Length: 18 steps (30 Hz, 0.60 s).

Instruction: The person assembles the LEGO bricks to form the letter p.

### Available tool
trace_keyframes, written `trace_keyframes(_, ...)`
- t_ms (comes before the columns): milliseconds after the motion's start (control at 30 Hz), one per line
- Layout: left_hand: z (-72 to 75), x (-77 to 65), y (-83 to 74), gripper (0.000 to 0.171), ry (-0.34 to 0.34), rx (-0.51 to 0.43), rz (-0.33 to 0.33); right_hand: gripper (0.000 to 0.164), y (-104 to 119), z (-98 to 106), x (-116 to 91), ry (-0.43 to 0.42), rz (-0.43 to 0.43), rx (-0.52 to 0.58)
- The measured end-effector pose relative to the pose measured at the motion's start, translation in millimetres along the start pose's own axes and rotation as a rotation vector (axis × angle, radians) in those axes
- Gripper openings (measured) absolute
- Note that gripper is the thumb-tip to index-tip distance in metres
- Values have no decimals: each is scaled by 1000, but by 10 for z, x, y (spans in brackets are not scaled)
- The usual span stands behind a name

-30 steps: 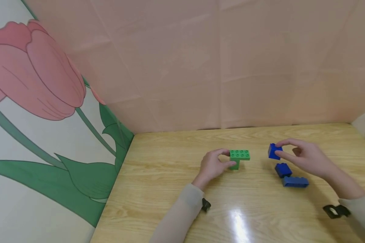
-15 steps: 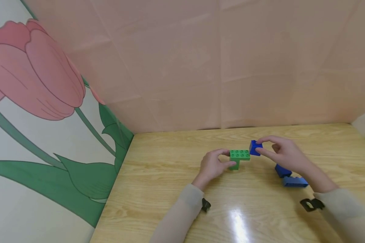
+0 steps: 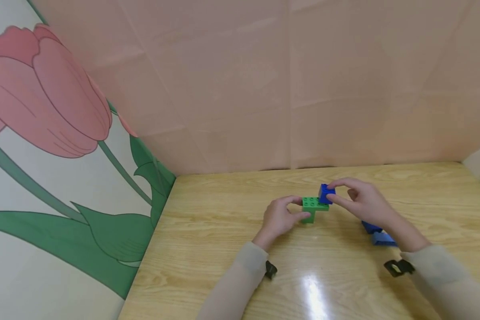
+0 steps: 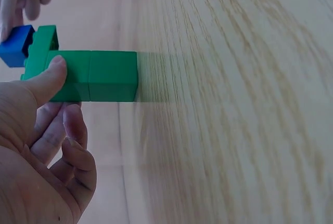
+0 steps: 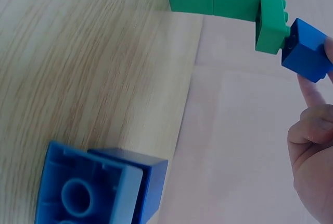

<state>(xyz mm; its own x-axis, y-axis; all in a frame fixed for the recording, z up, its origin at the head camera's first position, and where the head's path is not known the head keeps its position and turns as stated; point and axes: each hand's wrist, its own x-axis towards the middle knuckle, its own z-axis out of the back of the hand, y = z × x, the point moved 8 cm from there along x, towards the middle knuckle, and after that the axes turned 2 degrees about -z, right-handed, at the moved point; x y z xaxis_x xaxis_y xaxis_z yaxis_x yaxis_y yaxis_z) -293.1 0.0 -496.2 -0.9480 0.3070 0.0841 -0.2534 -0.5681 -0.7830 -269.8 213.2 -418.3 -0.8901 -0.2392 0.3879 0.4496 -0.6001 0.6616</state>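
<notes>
My left hand [image 3: 278,218] pinches a stack of green building bricks [image 3: 310,204] standing on the table. As the left wrist view shows, two square green bricks [image 4: 99,76] form the column. On top is a longer, thinner studded green brick [image 5: 270,21], its free end sticking out to the right. My right hand [image 3: 362,202] pinches a small blue brick [image 3: 324,195] between thumb and finger. This blue brick is right at the studs of that overhanging end and looks slightly tilted in the right wrist view.
Two more blue bricks lie on the wooden table [image 3: 224,209] below the right hand: a dark blue one [image 3: 371,227] and a longer, lighter one [image 3: 384,239] tipped on its side. A pink sheet [image 3: 240,89] rises behind the table, and a tulip-printed wall [image 3: 56,98] stands left.
My right hand has carried the small blue brick leftward, from above the other blue bricks to the right end of the green top brick. The left hand and green stack have stayed put.
</notes>
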Motion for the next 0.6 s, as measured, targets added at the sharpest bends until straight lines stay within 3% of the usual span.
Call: trace_keyframes(600, 22, -1, -37, 36, 0, -3, -31, 30, 153, -161, 88, 7, 94, 18)
